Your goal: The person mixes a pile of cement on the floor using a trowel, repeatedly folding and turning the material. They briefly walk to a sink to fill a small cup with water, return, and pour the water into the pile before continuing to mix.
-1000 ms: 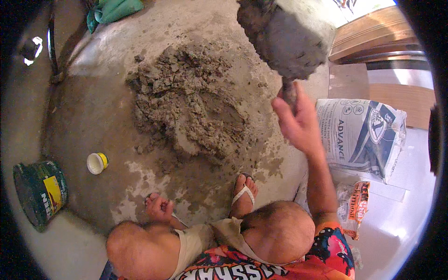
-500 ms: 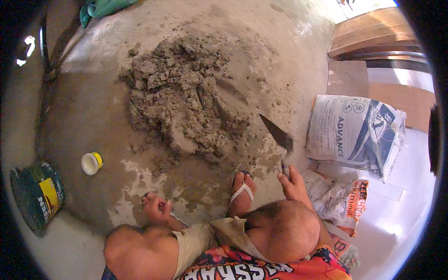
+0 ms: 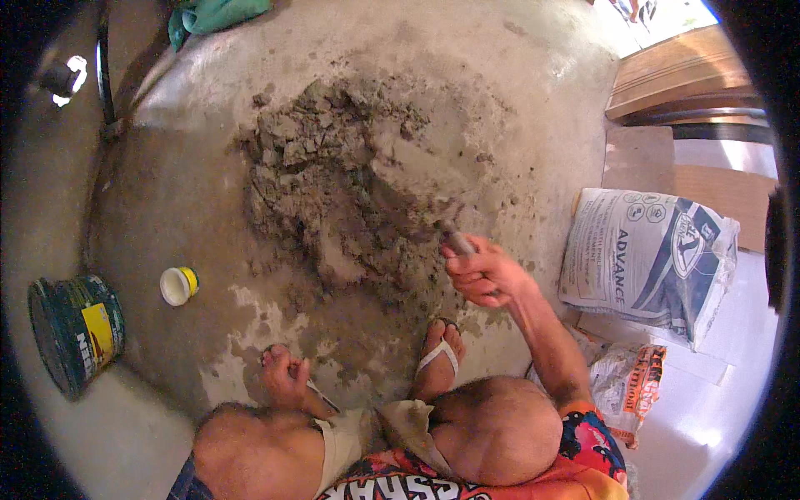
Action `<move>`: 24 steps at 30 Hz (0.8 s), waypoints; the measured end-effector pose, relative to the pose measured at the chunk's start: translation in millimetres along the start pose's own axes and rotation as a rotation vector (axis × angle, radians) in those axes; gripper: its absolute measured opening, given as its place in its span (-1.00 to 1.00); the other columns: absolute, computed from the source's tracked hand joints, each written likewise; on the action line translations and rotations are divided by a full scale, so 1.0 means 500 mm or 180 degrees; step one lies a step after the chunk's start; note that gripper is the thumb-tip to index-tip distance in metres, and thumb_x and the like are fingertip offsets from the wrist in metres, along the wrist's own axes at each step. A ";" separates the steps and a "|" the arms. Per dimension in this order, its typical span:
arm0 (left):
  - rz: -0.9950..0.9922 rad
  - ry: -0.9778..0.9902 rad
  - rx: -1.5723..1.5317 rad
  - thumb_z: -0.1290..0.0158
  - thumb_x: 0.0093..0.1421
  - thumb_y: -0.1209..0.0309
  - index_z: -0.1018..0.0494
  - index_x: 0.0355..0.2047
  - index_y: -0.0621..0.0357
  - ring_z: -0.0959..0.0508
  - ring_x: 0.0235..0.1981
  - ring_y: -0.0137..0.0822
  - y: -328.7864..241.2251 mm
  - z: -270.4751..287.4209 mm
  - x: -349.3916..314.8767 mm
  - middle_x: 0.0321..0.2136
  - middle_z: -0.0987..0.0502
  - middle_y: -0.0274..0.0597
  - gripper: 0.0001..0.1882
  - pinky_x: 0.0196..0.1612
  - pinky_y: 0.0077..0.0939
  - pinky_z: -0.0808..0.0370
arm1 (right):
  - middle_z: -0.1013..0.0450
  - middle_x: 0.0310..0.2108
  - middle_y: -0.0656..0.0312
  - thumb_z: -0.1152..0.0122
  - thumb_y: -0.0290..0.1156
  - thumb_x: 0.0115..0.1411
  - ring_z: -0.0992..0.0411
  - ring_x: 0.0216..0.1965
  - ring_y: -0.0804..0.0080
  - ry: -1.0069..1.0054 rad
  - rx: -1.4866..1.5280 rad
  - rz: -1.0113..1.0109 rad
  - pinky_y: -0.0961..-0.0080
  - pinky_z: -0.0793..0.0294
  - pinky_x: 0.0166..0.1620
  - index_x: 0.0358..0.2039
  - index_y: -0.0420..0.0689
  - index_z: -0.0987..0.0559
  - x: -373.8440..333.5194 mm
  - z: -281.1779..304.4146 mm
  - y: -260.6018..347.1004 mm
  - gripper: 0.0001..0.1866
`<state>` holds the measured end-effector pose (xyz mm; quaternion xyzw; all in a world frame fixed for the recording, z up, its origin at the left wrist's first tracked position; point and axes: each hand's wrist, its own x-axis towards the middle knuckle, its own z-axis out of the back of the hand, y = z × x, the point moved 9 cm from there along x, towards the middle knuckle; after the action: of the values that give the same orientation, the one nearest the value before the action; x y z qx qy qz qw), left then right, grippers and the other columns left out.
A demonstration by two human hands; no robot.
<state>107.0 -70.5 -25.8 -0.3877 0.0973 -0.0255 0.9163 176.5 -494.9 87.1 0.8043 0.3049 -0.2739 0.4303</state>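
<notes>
My right hand (image 3: 490, 271) is closed around the grip of a trowel (image 3: 457, 242) at the right side of a heap of wet grey mortar (image 3: 304, 154). The blade points into the heap; it is smeared by motion and hard to tell from the mortar around it. Crumbly lumps make up the heap's far left part, while its right side looks smoother and dragged. I cannot make out my left hand; only my feet in slippers and my bent knees show at the lower middle.
To the left stand a dark green bucket (image 3: 77, 335) and a small white and yellow tub (image 3: 178, 286). At right are a white and blue cement bag (image 3: 642, 258), a crumpled orange and white bag (image 3: 629, 387) and wooden boards (image 3: 675, 67). Green cloth (image 3: 218, 15) lies far left.
My right hand has swung from beside my right knee forward and left, bringing the trowel from the floor's right side into the mortar. The view has shifted slightly.
</notes>
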 end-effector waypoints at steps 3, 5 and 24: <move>-0.0681 -0.0191 0.0155 -0.28 0.05 0.26 -0.52 -0.52 0.06 -0.51 -0.55 -0.10 -0.007 0.017 -0.001 -0.65 -0.49 -0.20 -0.80 -0.23 -0.14 -0.44 | -0.28 -0.61 0.44 -0.32 -0.36 0.29 -0.14 -0.77 0.70 -0.0438 -0.1092 0.0331 0.57 -0.12 -0.77 -0.22 -0.08 -0.40 -0.080 -0.028 0.068 -0.76; -0.0666 -0.0069 0.0095 -0.28 0.04 0.27 -0.51 -0.54 0.03 -0.52 -0.54 -0.10 -0.004 0.011 0.003 -0.68 -0.48 -0.22 -0.80 -0.23 -0.12 -0.45 | -0.32 -0.60 0.40 -0.33 -0.35 0.29 -0.22 -0.73 0.65 -0.1034 -0.2187 0.1061 0.51 -0.20 -0.71 -0.20 -0.11 -0.41 -0.108 -0.022 0.125 -0.75; -0.0454 0.0066 -0.0143 -0.28 0.04 0.22 -0.51 -0.51 0.05 -0.53 -0.43 -0.04 0.064 -0.006 -0.023 -0.53 -0.55 -0.21 -0.77 -0.11 -0.13 -0.43 | -0.45 -0.57 0.23 -0.25 -0.31 0.29 -0.37 -0.73 0.37 -0.2503 -0.1383 0.0000 0.37 -0.30 -0.68 0.00 -0.09 -0.45 -0.255 0.236 -0.183 -0.68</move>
<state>94.0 -48.8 -48.9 -0.4138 0.0794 -0.0926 0.9021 4.4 -588.3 71.9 0.5300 0.1687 -0.4885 0.6724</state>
